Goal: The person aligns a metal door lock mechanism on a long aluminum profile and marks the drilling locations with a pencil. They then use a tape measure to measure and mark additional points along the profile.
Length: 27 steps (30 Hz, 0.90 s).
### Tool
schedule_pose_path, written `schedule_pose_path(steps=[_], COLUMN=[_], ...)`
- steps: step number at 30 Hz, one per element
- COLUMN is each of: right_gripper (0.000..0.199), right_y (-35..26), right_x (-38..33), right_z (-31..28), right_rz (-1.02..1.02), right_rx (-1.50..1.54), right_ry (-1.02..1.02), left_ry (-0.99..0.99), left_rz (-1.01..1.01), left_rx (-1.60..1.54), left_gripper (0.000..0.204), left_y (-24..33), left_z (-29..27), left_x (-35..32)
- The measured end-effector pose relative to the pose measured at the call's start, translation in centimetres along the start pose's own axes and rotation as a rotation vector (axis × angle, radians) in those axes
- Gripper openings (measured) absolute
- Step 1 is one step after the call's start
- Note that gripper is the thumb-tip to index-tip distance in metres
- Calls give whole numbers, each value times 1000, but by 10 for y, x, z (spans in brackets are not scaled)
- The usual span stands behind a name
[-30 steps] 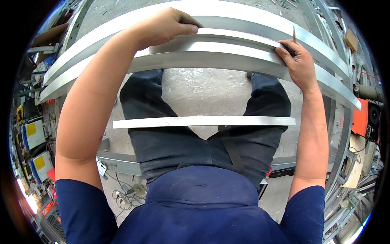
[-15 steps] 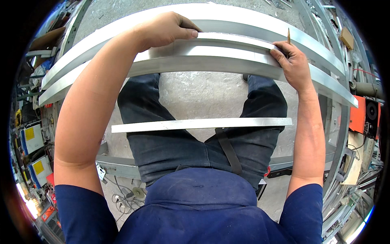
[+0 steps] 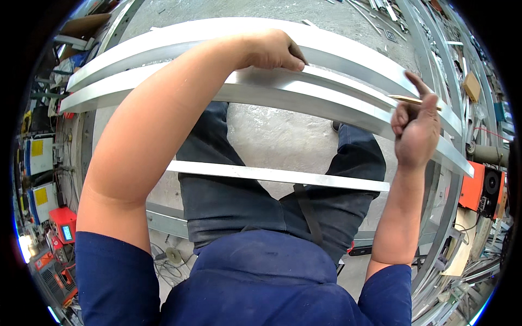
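Observation:
Two long silvery metal beams lie side by side across the view, the far beam and the near beam. On top of the near beam is a thinner metal strip. My left hand grips the strip's left part, thumb on the near side and fingers bent over the far side. Raised by the strip's right end, my right hand holds a slim pencil between curled fingers, the index finger pointing up and away. A flat pale metal bar rests across my thighs.
Grey frame rails run along the right side. An orange machine stands at the right, a red device at the left. Cables lie on the floor lower left. Several metal offcuts lie on the far floor.
My right hand has let go of the strip and moved right and nearer, the pencil now tilted nearly level. My left hand has shifted right in view. The whole view has turned slightly.

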State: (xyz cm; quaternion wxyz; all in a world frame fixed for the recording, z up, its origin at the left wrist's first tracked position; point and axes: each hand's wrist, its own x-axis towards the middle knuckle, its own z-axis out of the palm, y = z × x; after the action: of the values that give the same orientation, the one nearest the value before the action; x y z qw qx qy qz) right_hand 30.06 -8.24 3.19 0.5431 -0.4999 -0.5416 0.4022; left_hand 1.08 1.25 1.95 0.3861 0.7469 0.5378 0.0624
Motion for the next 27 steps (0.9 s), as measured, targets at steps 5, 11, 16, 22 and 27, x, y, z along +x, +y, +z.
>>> schedule_pose_path(steps=[5, 11, 16, 22, 27], right_gripper=[31, 14, 11, 8, 8], right_y=[16, 26, 32, 42, 37], right_x=[-10, -8, -4, -1, -4], right_z=[54, 112, 133, 137, 124], right_rz=[-105, -300, -418, -495, -457], right_rx=[-233, -356, -492, -547, -615], right_ry=[-230, -351, -346, -316, -279], left_ry=[-57, -26, -72, -114, -95], left_rz=[-2, 14, 31, -17, -21], left_rx=[-50, -5, -55, -72, -49], left_gripper=[35, 44, 42, 41, 39], left_y=[0, 8, 3, 7, 4], left_z=[-2, -5, -10, -15, -11], left_x=[4, -2, 2, 1, 5])
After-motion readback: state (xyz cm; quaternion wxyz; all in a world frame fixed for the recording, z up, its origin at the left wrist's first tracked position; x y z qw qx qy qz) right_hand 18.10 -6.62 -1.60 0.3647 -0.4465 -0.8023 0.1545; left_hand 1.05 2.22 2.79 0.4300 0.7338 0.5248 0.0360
